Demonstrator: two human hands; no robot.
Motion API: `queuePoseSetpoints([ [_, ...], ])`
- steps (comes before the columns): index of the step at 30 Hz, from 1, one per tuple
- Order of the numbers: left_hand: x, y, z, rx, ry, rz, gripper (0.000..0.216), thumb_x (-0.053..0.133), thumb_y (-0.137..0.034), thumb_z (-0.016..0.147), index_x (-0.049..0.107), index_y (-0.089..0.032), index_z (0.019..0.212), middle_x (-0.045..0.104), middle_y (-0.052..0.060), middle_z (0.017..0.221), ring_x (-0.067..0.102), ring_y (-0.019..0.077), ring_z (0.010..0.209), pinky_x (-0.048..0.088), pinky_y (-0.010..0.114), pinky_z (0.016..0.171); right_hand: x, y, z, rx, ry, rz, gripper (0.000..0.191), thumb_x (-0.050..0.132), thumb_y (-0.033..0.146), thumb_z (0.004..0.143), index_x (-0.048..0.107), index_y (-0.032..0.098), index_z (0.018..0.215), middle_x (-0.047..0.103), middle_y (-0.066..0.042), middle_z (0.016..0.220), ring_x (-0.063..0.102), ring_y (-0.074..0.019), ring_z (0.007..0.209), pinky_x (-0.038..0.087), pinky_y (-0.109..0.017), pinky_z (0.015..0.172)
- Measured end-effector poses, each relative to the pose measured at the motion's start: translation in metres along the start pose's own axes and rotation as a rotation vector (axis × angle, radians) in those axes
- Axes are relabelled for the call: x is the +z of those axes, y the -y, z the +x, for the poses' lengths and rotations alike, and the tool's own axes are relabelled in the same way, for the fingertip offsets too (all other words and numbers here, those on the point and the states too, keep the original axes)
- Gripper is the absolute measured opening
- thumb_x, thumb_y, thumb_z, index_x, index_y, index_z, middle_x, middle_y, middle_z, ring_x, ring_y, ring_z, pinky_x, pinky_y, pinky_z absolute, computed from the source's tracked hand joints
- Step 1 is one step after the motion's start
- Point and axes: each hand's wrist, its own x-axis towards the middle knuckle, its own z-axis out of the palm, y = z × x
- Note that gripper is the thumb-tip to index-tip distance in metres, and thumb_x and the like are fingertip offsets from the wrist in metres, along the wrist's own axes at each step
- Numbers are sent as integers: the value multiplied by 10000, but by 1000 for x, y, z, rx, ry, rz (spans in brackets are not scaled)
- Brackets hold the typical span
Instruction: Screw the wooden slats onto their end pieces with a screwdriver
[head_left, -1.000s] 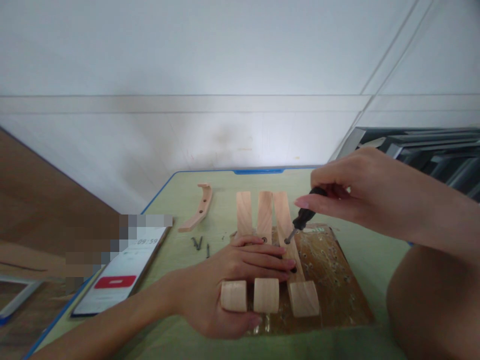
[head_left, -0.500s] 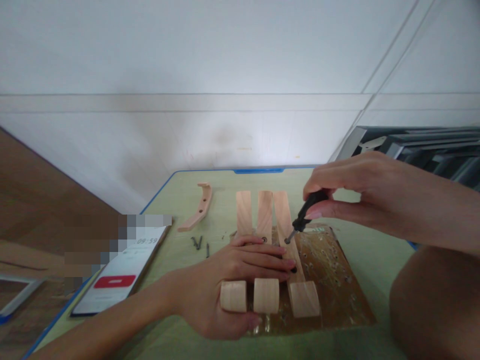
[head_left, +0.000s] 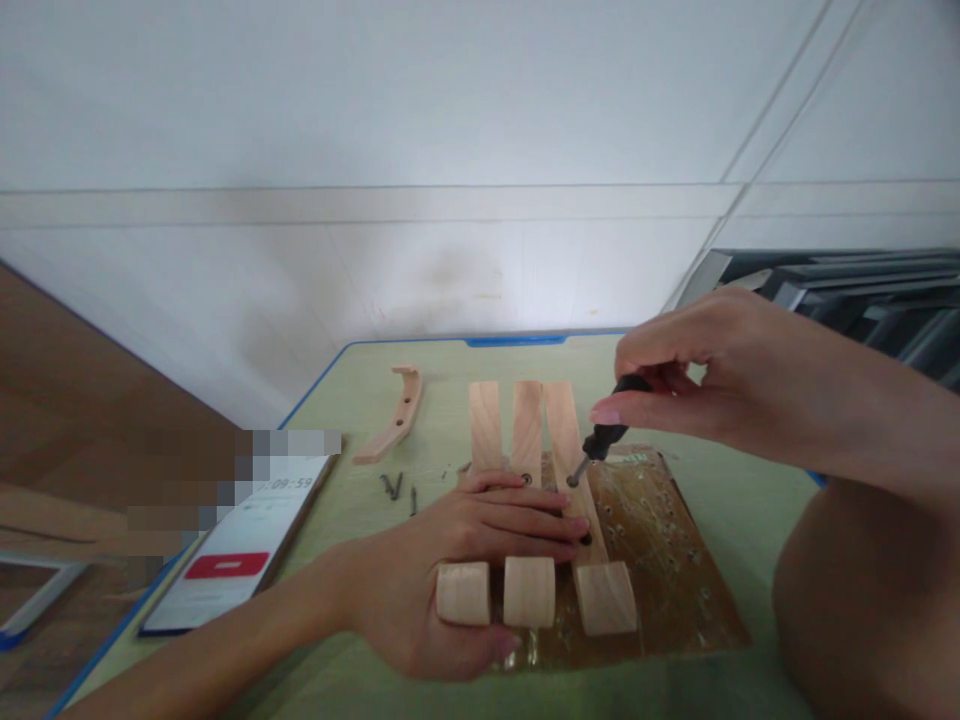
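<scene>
My right hand (head_left: pixel 686 385) pinches the black handle of a screwdriver (head_left: pixel 606 432). The tip meets the upper hole of the right-hand curved wooden hook (head_left: pixel 562 420); a screw head there is too small to make out. My left hand (head_left: pixel 450 560) lies flat across that hook, a middle wooden hook (head_left: pixel 528 425) and a left wooden hook (head_left: pixel 486 425), its fingers stretched out and its thumb near the upturned front ends. A dark screw head (head_left: pixel 526 480) sits in the middle hook. Under the hooks is a brown, pitted board (head_left: pixel 675 570), partly covered by them.
A separate wooden hook (head_left: pixel 403 415) with two holes lies at the back left of the table (head_left: pixel 442 365). Several loose screws (head_left: pixel 391 487) are near my left hand. A phone (head_left: pixel 247 530) rests at the left edge. Dark frames (head_left: pixel 862 300) lean at the right.
My right hand has turned on the screwdriver handle, and its thumb and fingers have shifted round it. The tip stays at the same hole. My left hand keeps its place on the hooks.
</scene>
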Motion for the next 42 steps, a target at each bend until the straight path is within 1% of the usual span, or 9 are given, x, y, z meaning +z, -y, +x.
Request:
queuePoseSetpoints([
  [2,0,0,0,-2,3,3,622,562,-308,716,376,-200,1299,446,27,1379,378,204,1292,151,324,1116,2,1,2,-3,-31,-13,517,496,523,803,360,144,479,203,53,482,148,-57,467,155,-196,392],
  [5,0,-1,-1,-1,-14,4,620,566,-304,714,377,-195,1295,452,34,1374,383,205,1290,157,327,1116,6,5,6,-7,-52,-36,552,474,534,810,320,137,460,165,49,471,125,-61,465,125,-212,403],
  [13,0,-2,-1,-1,-13,8,605,562,-311,728,376,-202,1294,446,32,1380,376,211,1293,165,347,1115,9,13,12,97,-47,-152,548,426,533,832,426,160,431,217,44,407,137,-67,428,152,-260,461],
  [17,0,-2,-1,-25,4,9,604,556,-319,728,384,-197,1295,438,30,1386,372,211,1296,158,349,1117,11,11,14,213,-32,-238,531,414,516,830,470,168,433,230,42,414,119,-68,431,141,-259,469],
  [20,0,-2,-1,-26,10,6,617,566,-328,718,391,-198,1295,439,24,1385,371,207,1297,156,342,1118,13,12,15,321,-31,-296,477,411,501,819,509,181,478,207,46,411,122,-69,411,147,-255,459],
  [23,0,-2,-1,-34,31,-3,620,565,-328,712,401,-197,1295,438,24,1386,374,215,1296,157,349,1118,14,15,16,368,-43,-334,433,400,510,808,551,189,561,222,46,419,156,-73,401,162,-254,456],
  [31,-1,-4,0,-44,20,-15,630,571,-321,708,396,-205,1302,450,33,1378,385,216,1289,167,349,1112,14,14,18,441,-32,-294,481,353,527,821,523,176,541,297,25,425,215,-70,398,189,-250,455],
  [37,-3,-6,0,-32,25,-18,607,562,-328,731,399,-197,1300,443,39,1382,377,222,1293,173,353,1111,16,12,19,357,7,-201,492,377,536,819,518,164,529,439,-7,480,327,-79,426,212,-252,465],
  [42,-3,-6,1,-46,26,-28,617,569,-337,728,395,-203,1305,450,41,1377,376,231,1294,167,360,1113,12,14,16,260,0,-176,486,420,546,801,485,169,502,393,8,452,302,-79,418,190,-254,461],
])
